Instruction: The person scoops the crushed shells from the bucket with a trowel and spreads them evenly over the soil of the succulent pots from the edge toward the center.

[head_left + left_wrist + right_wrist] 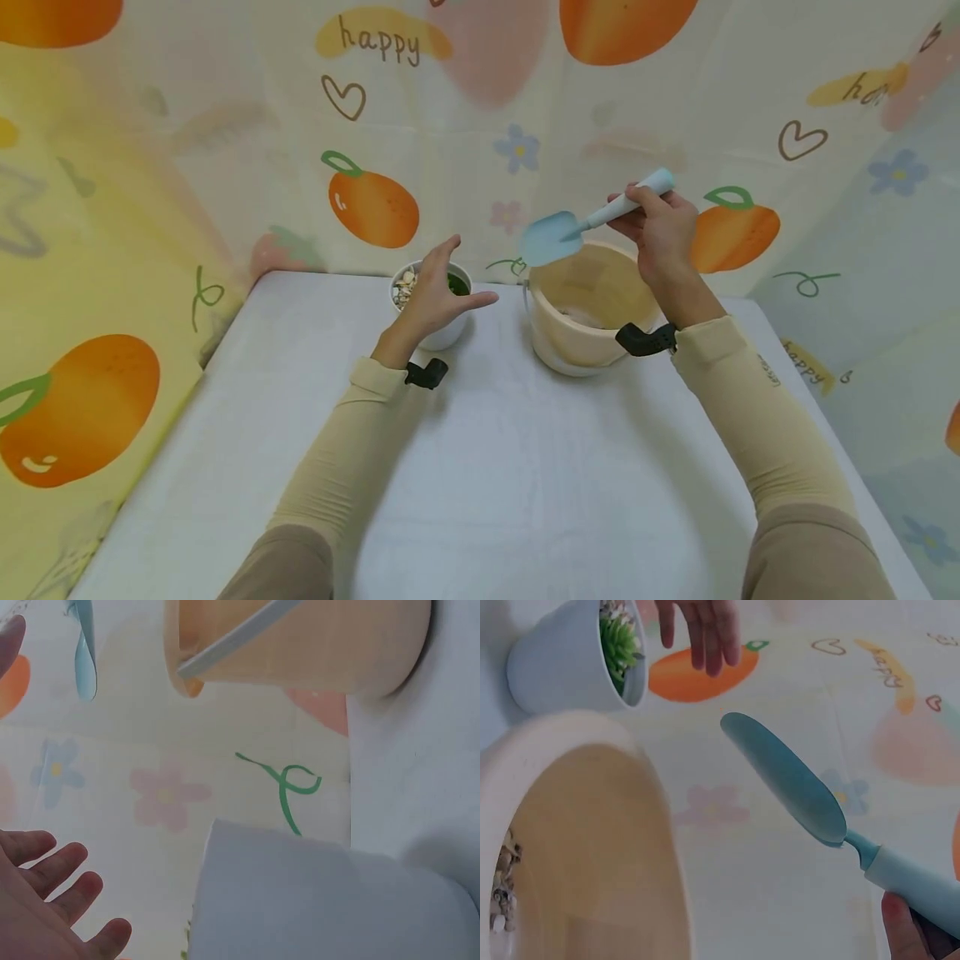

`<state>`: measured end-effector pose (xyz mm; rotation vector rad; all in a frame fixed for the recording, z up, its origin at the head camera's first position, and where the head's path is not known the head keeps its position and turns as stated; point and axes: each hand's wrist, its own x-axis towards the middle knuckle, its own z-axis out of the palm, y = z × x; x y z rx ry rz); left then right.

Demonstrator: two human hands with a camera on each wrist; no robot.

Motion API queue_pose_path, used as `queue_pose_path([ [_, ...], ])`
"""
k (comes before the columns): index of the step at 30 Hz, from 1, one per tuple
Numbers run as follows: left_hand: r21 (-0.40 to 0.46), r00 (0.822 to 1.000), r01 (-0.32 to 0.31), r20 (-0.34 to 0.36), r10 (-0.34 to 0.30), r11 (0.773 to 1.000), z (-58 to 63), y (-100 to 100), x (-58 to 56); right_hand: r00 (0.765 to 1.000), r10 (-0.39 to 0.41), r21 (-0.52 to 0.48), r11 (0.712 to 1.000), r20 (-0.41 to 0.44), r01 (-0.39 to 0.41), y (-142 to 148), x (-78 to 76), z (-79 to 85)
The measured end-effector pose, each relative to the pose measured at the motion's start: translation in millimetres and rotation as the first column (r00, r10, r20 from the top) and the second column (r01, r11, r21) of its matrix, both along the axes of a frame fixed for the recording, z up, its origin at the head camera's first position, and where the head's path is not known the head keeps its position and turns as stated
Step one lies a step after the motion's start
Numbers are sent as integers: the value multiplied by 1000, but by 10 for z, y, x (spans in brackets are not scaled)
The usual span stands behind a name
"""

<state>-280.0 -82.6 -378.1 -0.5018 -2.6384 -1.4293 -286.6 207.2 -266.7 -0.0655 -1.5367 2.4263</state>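
My right hand (665, 232) grips the pale handle of a light blue garden trowel (553, 239) above a cream bucket (573, 346). The trowel's blade points left, just over the bucket's rim, and no load shows on it. Small stones (504, 881) lie inside the bucket. Farther left, my left hand (433, 298) is spread over a white pot (447, 337), fingers apart and thumb pointing right, gripping nothing. The pot holds a green succulent (618, 646) and pale pebbles (405, 287), partly hidden by that hand in the head view.
Both containers stand near the back of a white-covered table (480, 467). A fruit-printed cloth (450, 108) hangs close behind and along the sides. The bucket's grey handle (240, 637) hangs down its left side. Each wrist wears a black camera mount (427, 374).
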Motion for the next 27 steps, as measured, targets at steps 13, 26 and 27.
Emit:
queue_pose_path([
  [13,35,995,41,87,-44,999,-61,296,2,998,-59,-8,998,26,59,337,50,-61],
  [26,25,993,72,88,-74,997,-151,456,-2,994,-88,4,996,62,88,530,110,-274],
  [27,22,993,76,88,-77,997,-168,476,-2,994,-87,6,996,66,86,538,111,-299],
])
